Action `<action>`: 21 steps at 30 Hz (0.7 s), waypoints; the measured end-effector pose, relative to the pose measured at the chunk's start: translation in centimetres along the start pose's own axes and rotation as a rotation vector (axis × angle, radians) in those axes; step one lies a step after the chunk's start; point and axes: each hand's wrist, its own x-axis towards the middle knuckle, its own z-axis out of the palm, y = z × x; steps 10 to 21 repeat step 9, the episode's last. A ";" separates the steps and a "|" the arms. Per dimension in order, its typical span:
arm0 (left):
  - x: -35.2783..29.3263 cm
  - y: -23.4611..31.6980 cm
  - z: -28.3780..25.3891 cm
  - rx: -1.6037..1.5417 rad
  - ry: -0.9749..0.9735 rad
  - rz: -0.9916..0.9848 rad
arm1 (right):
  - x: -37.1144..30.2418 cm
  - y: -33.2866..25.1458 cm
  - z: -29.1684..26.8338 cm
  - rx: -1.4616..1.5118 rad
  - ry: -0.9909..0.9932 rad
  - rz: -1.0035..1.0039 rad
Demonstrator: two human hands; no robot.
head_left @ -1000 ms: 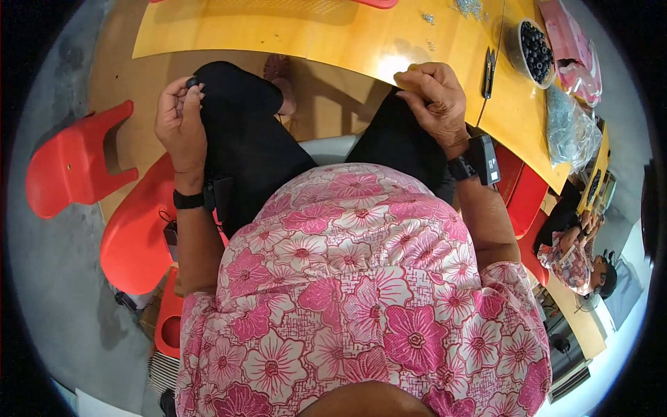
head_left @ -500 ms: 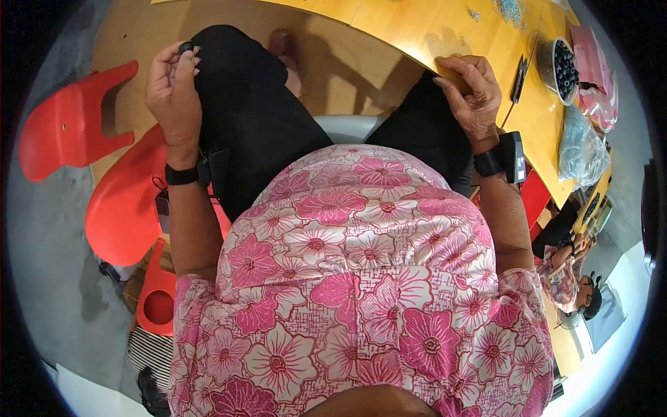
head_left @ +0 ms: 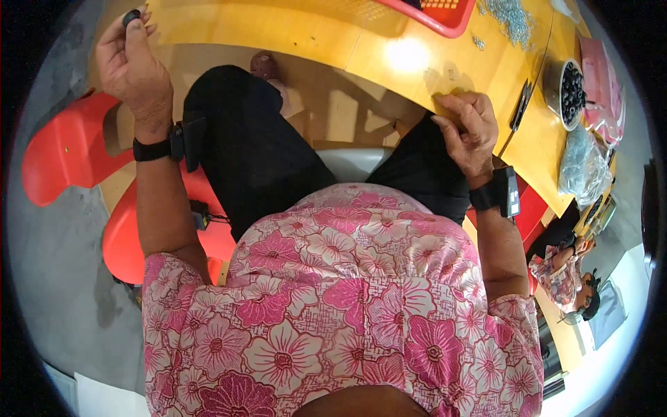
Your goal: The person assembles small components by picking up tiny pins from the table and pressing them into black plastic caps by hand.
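Observation:
My left hand [head_left: 133,76] is raised at the far left, by the table's edge. Between its thumb and fingertips it pinches a round black bead [head_left: 130,17]. My right hand [head_left: 474,132] hovers at the near edge of the yellow table [head_left: 292,33], its fingers curled toward the thumb. Whatever those fingers hold, if anything, is too fine to make out. Right of this hand a dark slim tool [head_left: 521,104], perhaps snips, lies on the table. Beyond it stands a metal bowl [head_left: 552,83] of similar black beads [head_left: 573,94].
Clear bluish beads [head_left: 513,21] lie loose at the far side, near a red basket [head_left: 455,26]. Clear plastic bags [head_left: 583,163] and a pink package [head_left: 599,76] are at the right edge. Red chairs [head_left: 66,149] stand at left. Another person [head_left: 566,278] sits far right.
My left hand has moved up and outward to the left with the black bead. The view has shifted, bringing the red basket into sight. My right hand keeps its pose by the table edge.

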 end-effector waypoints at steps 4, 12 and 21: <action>1.0 0.5 0.6 -0.015 0.039 -0.046 | 0.0 -0.1 -0.2 0.018 -0.015 -0.004; 0.1 -0.6 0.7 -0.153 0.094 -0.167 | 0.4 -0.5 -0.1 0.031 -0.045 0.029; 0.1 -0.6 0.7 -0.153 0.094 -0.167 | 0.4 -0.5 -0.1 0.031 -0.045 0.029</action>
